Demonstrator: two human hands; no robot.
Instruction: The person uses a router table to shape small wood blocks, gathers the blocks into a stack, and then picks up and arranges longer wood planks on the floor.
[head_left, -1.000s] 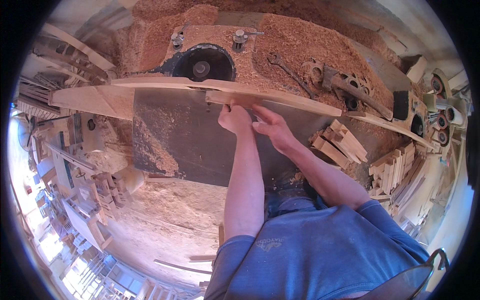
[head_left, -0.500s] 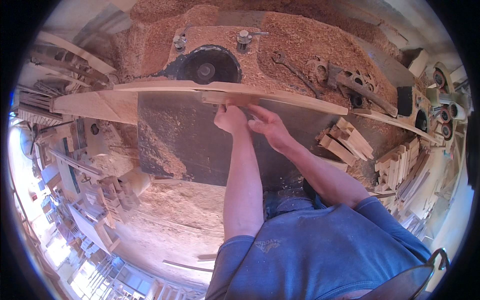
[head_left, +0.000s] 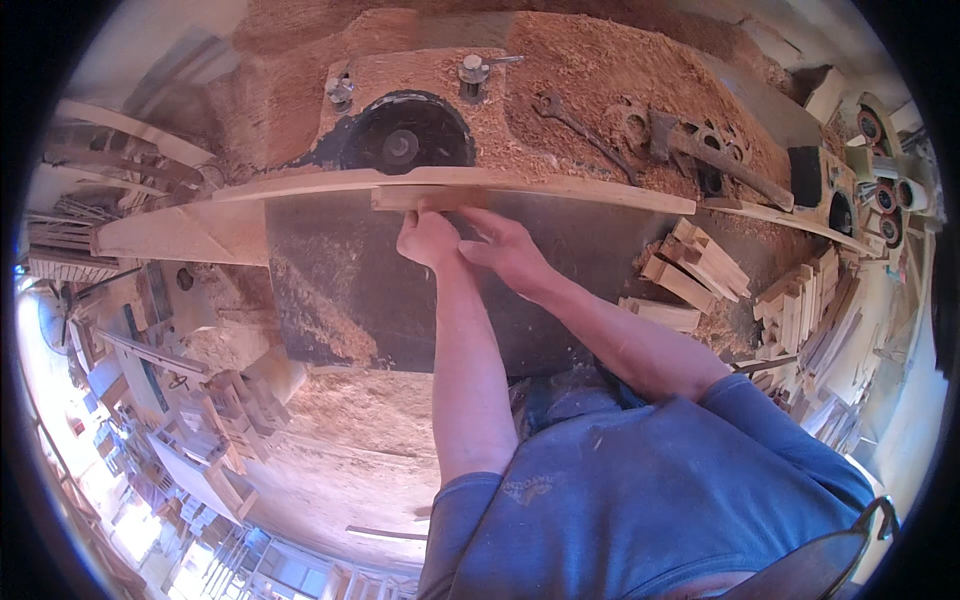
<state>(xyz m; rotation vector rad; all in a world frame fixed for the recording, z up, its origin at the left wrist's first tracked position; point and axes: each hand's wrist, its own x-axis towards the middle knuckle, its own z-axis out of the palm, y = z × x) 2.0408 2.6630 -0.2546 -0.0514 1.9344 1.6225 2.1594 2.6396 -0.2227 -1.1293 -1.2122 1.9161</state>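
Note:
A short wooden block (head_left: 400,199) lies against the long pale wooden fence strip (head_left: 580,190), in front of the round dark cutter opening (head_left: 402,146). My left hand (head_left: 428,238) is closed at the block's near edge, with its fingertips on the wood. Just right of it, my right hand (head_left: 508,255) reaches its forefinger along the block, and its thumb points toward the left wrist. The other right fingers are curled and partly hidden. Below both hands is a dark metal machine table (head_left: 380,290) dusted with shavings.
Behind the fence, a spanner (head_left: 580,130) and a hammer-like tool (head_left: 730,165) lie among heaped shavings (head_left: 590,70). Clamping bolts (head_left: 472,72) stand above the cutter. Cut wooden pieces (head_left: 695,265) are piled at the table's right. A broad board (head_left: 180,230) extends left.
The block and both hands have slid left along the fence, past the cutter opening. My right hand has come closer to the left one. The view has shifted slightly.

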